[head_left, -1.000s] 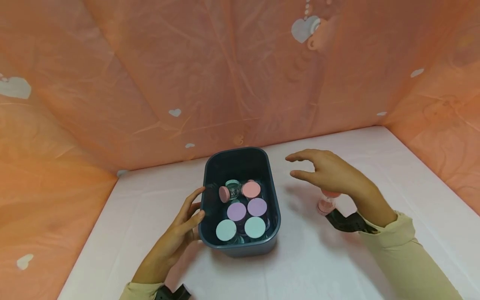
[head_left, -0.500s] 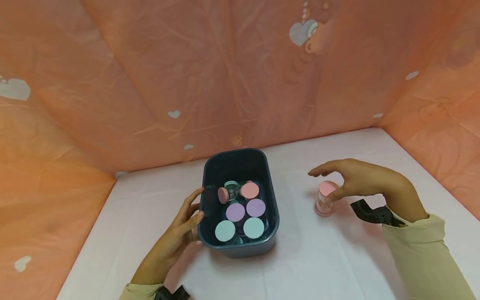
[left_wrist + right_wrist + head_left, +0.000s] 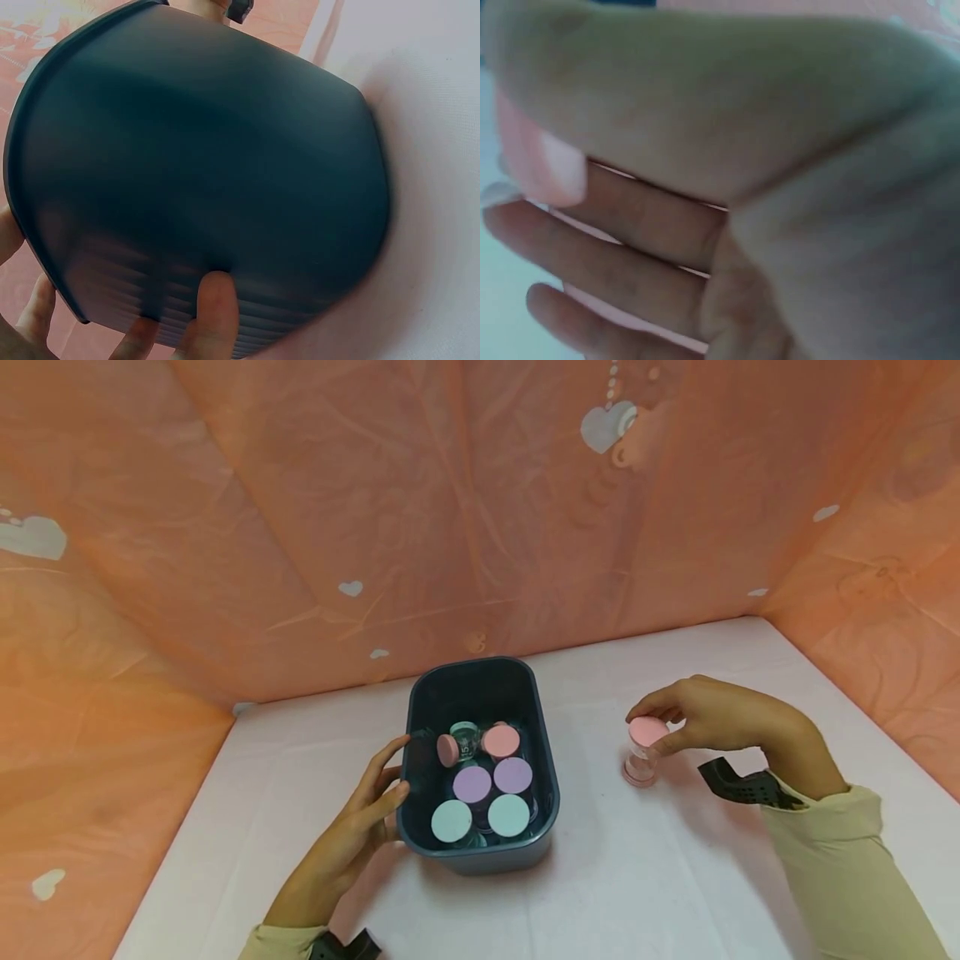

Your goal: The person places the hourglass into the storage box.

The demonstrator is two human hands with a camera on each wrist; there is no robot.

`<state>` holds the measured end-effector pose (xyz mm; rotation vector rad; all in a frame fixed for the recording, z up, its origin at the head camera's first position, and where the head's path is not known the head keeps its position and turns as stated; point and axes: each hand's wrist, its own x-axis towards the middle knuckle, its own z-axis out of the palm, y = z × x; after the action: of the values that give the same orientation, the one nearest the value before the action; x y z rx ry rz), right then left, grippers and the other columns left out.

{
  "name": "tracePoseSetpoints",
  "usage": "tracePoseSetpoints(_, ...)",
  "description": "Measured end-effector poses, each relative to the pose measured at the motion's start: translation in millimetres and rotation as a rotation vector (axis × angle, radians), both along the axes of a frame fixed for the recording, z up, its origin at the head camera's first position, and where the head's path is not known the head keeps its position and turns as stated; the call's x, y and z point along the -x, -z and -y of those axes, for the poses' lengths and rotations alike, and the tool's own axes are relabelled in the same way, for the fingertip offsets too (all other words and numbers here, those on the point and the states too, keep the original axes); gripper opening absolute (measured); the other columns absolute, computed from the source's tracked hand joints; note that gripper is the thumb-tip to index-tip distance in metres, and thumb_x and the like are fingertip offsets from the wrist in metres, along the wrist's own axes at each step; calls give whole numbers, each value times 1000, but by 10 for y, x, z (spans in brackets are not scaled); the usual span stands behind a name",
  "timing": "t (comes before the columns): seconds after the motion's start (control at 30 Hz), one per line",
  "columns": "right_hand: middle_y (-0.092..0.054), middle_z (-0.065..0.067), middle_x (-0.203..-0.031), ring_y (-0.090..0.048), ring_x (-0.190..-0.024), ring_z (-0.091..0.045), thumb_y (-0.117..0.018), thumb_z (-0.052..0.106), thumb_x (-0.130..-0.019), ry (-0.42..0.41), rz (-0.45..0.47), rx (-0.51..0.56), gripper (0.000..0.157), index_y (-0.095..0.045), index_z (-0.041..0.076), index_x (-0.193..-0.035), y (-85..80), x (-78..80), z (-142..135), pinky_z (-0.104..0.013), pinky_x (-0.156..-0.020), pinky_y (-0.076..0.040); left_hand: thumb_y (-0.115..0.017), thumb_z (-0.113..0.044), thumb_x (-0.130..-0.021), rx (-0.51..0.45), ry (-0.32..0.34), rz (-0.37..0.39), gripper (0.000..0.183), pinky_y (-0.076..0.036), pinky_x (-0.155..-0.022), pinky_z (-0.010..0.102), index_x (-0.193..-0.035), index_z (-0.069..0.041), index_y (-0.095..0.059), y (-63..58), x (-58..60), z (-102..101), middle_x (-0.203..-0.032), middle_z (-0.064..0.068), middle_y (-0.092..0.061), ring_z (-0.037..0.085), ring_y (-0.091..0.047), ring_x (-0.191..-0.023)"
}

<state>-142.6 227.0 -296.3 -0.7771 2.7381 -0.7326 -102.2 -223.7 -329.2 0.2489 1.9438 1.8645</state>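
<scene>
A dark blue plastic bin (image 3: 495,863) stands on the white cloth. My left hand (image 3: 352,827) rests on its left side, and the left wrist view shows the fingertips (image 3: 217,300) against the bin's outer wall (image 3: 202,150). To the right of the bin, my right hand (image 3: 723,714) pinches the pink top of a sand timer (image 3: 647,732) between thumb and fingers. That timer is upright, tilted slightly, with a clear middle and pink ends. Its pink end (image 3: 544,161) shows partly behind the thumb base in the right wrist view.
Inside the bin are several sand timers: mint (image 3: 452,821), purple (image 3: 472,784) and pink-capped (image 3: 501,741) ones upright, and one (image 3: 465,742) lying over. Orange curtain (image 3: 450,527) hangs behind and at both sides of the white-covered surface (image 3: 600,877).
My right hand has moved right and away from the bin's side, then closed its fingers on the pink sand timer, whose top has shifted slightly left. The left hand and bin stay put.
</scene>
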Motion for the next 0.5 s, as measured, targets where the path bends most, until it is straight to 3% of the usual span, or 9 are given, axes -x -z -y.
tracePoseSetpoints(0.2,-72,4,-118,-68,-102,-18,-78,39,-84,-4,-47,43,42,-71,20,-122,44,66,170,-42,-89,-54,-48,-26,-104,2,-14,12,59,-46,-98,55,-155,-35,-21,0,-1,-3,-149,18,-23,39,-36,-131)
tracePoseSetpoints(0.5,-69,-2,-127,-67,-108,-26,-75,40,-87,16,-51,73,51,-65,16,-132,117,129,339,-48,-93,-53,-49,-27,-104,8,-15,14,59,-46,-98,56,-155,-36,-21,-3,0,-6,-150,18,-23,41,-37,-132)
